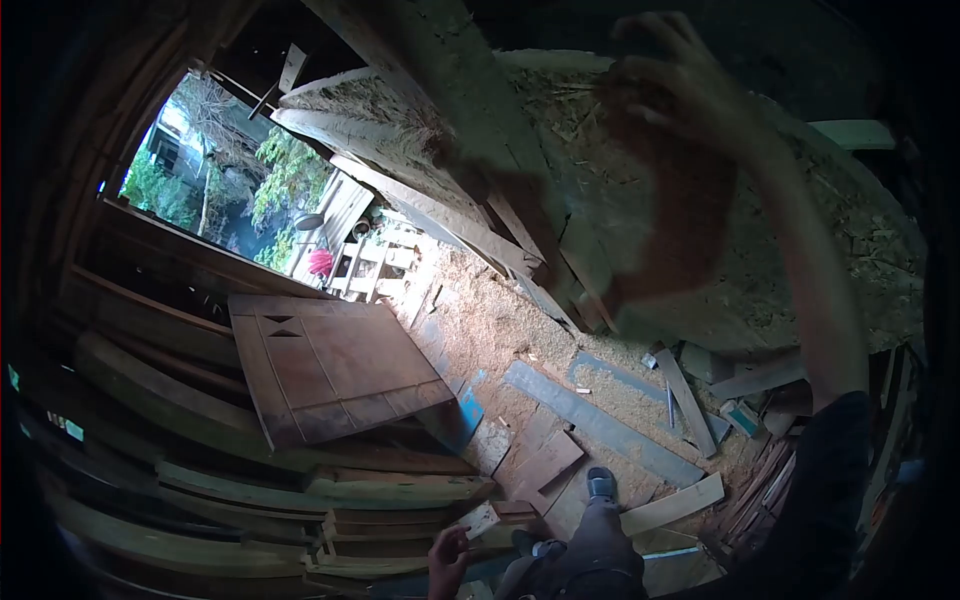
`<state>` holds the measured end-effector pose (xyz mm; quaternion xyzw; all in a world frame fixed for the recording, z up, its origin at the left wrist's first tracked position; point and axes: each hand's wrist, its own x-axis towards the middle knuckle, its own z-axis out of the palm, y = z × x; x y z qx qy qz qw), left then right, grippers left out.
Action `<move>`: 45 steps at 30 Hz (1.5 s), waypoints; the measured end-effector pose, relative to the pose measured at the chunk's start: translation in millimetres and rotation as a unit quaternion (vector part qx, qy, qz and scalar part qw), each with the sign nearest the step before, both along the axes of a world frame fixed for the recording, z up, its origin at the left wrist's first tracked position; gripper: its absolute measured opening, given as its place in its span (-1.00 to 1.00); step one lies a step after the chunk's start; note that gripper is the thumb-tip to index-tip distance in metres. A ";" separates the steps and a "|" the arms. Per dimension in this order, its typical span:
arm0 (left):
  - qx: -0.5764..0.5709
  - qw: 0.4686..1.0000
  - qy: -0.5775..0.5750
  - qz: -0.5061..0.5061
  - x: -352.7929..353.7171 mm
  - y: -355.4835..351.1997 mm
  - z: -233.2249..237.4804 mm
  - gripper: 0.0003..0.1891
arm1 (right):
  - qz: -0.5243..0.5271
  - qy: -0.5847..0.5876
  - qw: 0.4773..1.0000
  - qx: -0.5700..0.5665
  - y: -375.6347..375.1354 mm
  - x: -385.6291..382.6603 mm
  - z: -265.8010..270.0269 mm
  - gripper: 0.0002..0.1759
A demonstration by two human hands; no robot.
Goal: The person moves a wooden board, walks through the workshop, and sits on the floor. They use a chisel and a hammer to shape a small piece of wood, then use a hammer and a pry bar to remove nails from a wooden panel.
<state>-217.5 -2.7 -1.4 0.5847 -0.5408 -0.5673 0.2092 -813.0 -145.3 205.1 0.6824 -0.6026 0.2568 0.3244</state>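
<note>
My right hand (665, 85) is raised at the upper right, blurred, with bent fingers apart and nothing visible in them. It is over a large rough wooden slab (800, 240) strewn with chips, and a dark shadow of the arm falls across the slab. At the bottom, my left hand (449, 562) has loosely curled fingers with gaps between them. Its fingertips are close to the pale end of a wood piece (479, 520); whether they touch is unclear. A thick beam (480, 110) crosses the upper middle, beside the slab.
A reddish-brown wooden panel (335, 365) leans over stacked boards (400, 487) at the left. Sawdust (480, 300) and loose planks (600, 420) cover the floor around my foot (601, 484). Sticks (770, 485) lie lower right. An opening at upper left shows plants (285, 175).
</note>
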 end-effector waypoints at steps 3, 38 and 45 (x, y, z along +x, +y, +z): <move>0.000 1.000 -0.009 0.005 4.7 1.9 -5.6 -0.60 | -0.022 0.019 0.996 0.081 6.6 1.8 11.6 -0.53; 0.010 0.999 0.029 0.028 -1.4 6.3 -9.5 -0.52 | -0.022 -0.062 0.997 0.041 -5.1 -8.1 -5.2 -0.72; 0.019 0.998 0.036 0.042 -5.3 1.9 -12.8 -0.52 | -0.015 -0.074 0.996 0.047 -4.6 -5.0 -3.6 -0.69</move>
